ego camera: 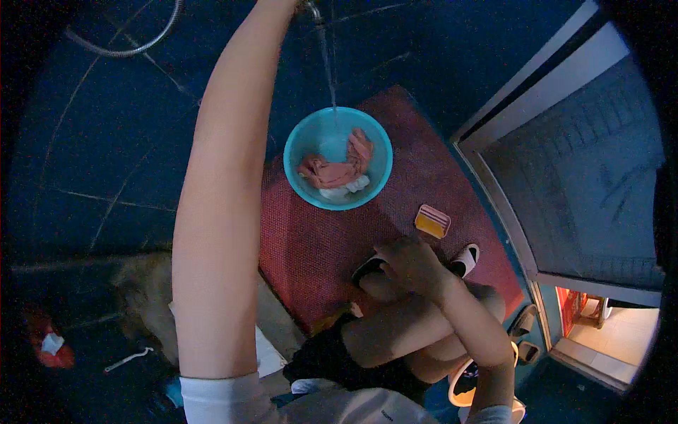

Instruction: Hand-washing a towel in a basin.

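Water runs from a metal tap (314,11) at the top into a turquoise plastic basin (290,177) on a red mat. Wet pink cloth (333,174) and a white cloth (339,192) lie in the basin. My left arm reaches up to the tap; my left hand (286,2) is cut off by the top edge, so its fingers are hidden. In front of my knees hangs my right hand (410,262), back up and dim, its grip unclear. Just beyond it a pink soap dish (437,213) holds a yellow soap bar (429,226).
The red mat (318,254) spreads under basin and feet. At right stand a framed door (577,175) and slippers (523,320) by the sill. A pale basket (454,389) is beside my right arm. A metal hose (127,53) loops at upper left; a white hooked object (128,360) lies lower left.
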